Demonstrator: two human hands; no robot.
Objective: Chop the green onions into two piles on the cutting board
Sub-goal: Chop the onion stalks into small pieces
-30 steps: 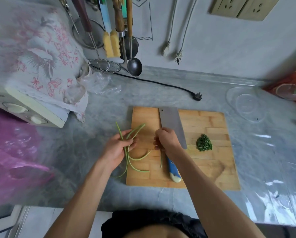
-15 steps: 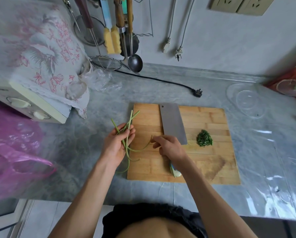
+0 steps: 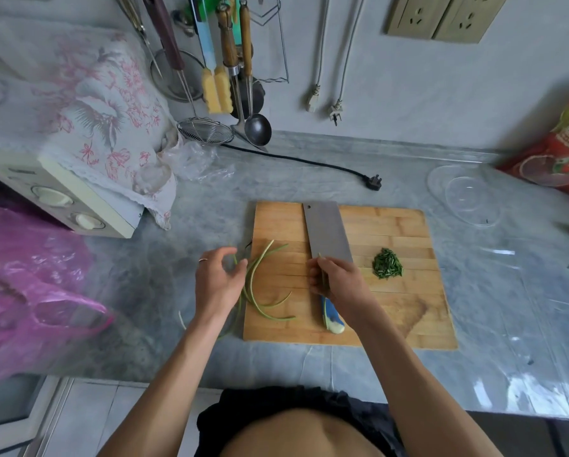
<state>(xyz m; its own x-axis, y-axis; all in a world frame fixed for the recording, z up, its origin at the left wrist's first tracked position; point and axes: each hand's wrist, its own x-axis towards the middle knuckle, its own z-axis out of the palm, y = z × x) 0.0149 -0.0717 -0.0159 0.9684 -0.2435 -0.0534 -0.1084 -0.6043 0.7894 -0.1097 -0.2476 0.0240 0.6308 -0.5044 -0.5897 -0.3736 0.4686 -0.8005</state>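
Note:
A wooden cutting board [image 3: 395,318] lies on the grey counter. Several long green onion stalks [image 3: 252,285] curve across its left part and over its left edge. One pile of chopped green onion [image 3: 387,268] sits on the right part. A cleaver [image 3: 328,235] lies flat mid-board, its blue and white handle toward me. My left hand [image 3: 215,285] hovers at the left edge with fingers apart, thumb touching the stalks. My right hand [image 3: 339,282] rests over the cleaver handle, pinched on one thin stalk.
A clear plastic lid [image 3: 464,196] and a red bag [image 3: 560,153] are at the right. A black plug [image 3: 374,183] lies behind the board. A cloth-covered appliance [image 3: 78,127], a pink bag [image 3: 29,275] and hanging utensils [image 3: 230,61] crowd the left and back.
My left hand has let the bunch of stalks down onto the board and spread its fingers. My right hand moved back over the cleaver handle with one stalk.

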